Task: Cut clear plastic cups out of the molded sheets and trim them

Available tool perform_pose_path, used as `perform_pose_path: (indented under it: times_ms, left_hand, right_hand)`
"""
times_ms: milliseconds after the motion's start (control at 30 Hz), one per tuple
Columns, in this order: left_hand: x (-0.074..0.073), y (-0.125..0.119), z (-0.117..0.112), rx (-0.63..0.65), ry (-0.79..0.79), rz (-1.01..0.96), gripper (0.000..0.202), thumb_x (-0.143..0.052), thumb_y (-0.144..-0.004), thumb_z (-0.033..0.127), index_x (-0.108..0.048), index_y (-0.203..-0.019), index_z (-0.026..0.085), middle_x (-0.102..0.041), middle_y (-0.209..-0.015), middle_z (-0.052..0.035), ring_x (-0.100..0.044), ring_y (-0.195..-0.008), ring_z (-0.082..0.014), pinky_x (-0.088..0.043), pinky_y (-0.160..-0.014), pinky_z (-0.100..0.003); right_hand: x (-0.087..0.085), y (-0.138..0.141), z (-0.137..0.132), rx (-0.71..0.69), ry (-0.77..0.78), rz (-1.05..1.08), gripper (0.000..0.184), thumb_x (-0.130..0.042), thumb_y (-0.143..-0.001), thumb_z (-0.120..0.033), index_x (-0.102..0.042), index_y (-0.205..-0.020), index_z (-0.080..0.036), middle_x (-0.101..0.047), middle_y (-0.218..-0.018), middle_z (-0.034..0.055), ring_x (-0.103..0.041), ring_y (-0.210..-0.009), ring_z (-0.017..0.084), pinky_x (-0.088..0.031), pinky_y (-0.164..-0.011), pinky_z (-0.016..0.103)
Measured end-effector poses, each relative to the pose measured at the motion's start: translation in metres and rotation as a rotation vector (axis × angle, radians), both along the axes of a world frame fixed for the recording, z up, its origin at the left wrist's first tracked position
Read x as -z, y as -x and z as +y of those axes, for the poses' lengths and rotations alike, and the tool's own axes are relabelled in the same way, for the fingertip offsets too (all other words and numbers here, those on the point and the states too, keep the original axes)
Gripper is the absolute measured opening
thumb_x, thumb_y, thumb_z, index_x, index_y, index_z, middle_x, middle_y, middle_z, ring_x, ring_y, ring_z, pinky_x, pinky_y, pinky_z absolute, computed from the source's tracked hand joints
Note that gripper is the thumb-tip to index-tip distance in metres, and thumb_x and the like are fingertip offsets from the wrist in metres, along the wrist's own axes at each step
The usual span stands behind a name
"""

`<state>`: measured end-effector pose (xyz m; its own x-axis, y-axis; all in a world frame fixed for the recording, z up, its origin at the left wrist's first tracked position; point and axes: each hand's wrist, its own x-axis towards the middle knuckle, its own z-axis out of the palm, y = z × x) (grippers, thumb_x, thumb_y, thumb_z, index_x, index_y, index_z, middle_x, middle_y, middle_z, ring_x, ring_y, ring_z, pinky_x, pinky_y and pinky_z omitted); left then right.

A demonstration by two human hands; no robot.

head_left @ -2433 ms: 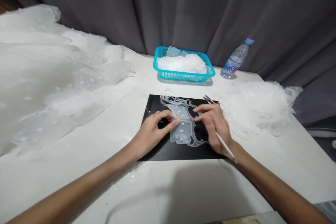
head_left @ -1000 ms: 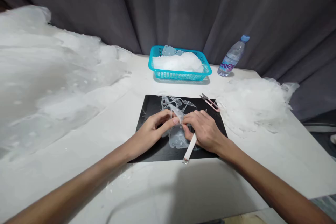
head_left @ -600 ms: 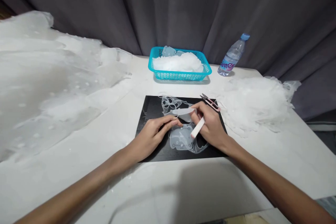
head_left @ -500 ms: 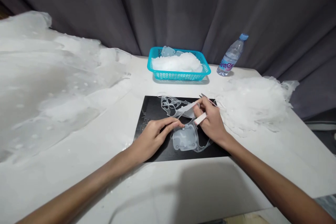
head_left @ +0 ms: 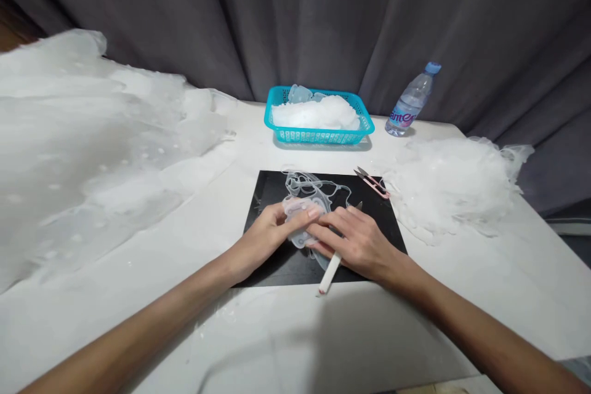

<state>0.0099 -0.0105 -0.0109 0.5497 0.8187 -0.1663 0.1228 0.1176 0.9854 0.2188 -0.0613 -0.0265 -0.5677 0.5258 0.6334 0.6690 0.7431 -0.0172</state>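
My left hand [head_left: 265, 231] pinches a translucent, rounded, flat piece [head_left: 297, 237] with small ring marks, its thumb lying across the top. My right hand [head_left: 360, 240] is closed around a white-handled knife [head_left: 329, 274]. The handle sticks out toward me below the palm, and a short blade tip shows beyond the knuckles. The right fingertips touch the piece's right side and partly cover it. Thin, clear trimmed strips [head_left: 299, 184] lie behind the piece on a black mat [head_left: 272, 274]. Pink-handled thread snips [head_left: 376, 187] rest at the mat's back right corner.
Behind the mat stands a turquoise basket [head_left: 323, 135] of whitish translucent pieces, with a water bottle [head_left: 409, 104] to its right. A large heap of translucent sheets [head_left: 101, 148] covers the table's left side. A smaller pile of clear scraps [head_left: 457, 184] sits at right.
The piece has been lifted off the mat into my left hand. My right hand has moved left to meet it, let go of the strip, and turned the knife handle toward me.
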Motion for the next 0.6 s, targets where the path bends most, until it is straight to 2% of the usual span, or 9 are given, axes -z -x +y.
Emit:
perform_pose_path:
  times_ms: [100, 200, 333, 433, 600]
  left_hand:
    - [0.001, 0.000, 0.002, -0.002, 0.012, -0.013, 0.032, -0.077, -0.089, 0.048, -0.078, -0.099, 0.018, -0.078, -0.099, -0.0033, -0.068, -0.094, -0.0208, -0.050, -0.085, -0.029]
    - [0.002, 0.001, 0.003, -0.019, 0.052, -0.055, 0.032, -0.078, -0.089, 0.048, -0.077, -0.101, 0.018, -0.077, -0.099, -0.0030, -0.067, -0.090, -0.0185, -0.050, -0.083, -0.027]
    - [0.002, 0.000, 0.003, -0.027, 0.035, -0.057, 0.032, -0.080, -0.087, 0.047, -0.075, -0.095, 0.017, -0.073, -0.089, -0.0013, -0.064, -0.082, -0.0158, -0.048, -0.076, -0.025]
    - [0.003, 0.000, 0.001, 0.011, -0.009, -0.023, 0.032, -0.082, -0.085, 0.046, -0.071, -0.090, 0.016, -0.067, -0.082, 0.0009, -0.060, -0.076, -0.0141, -0.046, -0.070, -0.024]
    - [0.003, -0.002, -0.004, 0.029, -0.103, 0.051, 0.030, -0.083, -0.084, 0.042, -0.068, -0.086, 0.016, -0.064, -0.078, 0.0023, -0.057, -0.071, -0.0131, -0.046, -0.066, -0.023]
  right_hand:
    - [-0.002, -0.007, 0.000, 0.054, 0.217, 0.235, 0.022, -0.060, -0.105, -0.036, -0.063, -0.117, -0.019, -0.071, -0.102, 0.0082, -0.062, -0.089, 0.021, -0.049, -0.079, 0.035]
    - [-0.007, -0.017, 0.003, 0.147, 0.503, 0.440, 0.019, -0.067, -0.101, -0.032, -0.065, -0.117, -0.021, -0.068, -0.102, 0.0060, -0.059, -0.094, 0.021, -0.049, -0.085, 0.036]
    - [-0.011, -0.021, 0.005, 0.067, 0.798, 0.507, 0.007, -0.066, -0.100, -0.028, -0.072, -0.103, -0.025, -0.068, -0.096, 0.0027, -0.057, -0.092, 0.020, -0.047, -0.085, 0.035]
    - [-0.011, -0.020, 0.005, 0.038, 0.843, 0.554, 0.006, -0.067, -0.100, -0.027, -0.072, -0.099, -0.024, -0.068, -0.093, 0.0022, -0.056, -0.091, 0.019, -0.047, -0.084, 0.034]
    - [-0.011, -0.021, 0.004, -0.039, 0.809, 0.515, 0.006, -0.061, -0.103, -0.025, -0.067, -0.102, -0.023, -0.069, -0.097, 0.0032, -0.056, -0.094, 0.019, -0.048, -0.087, 0.034]
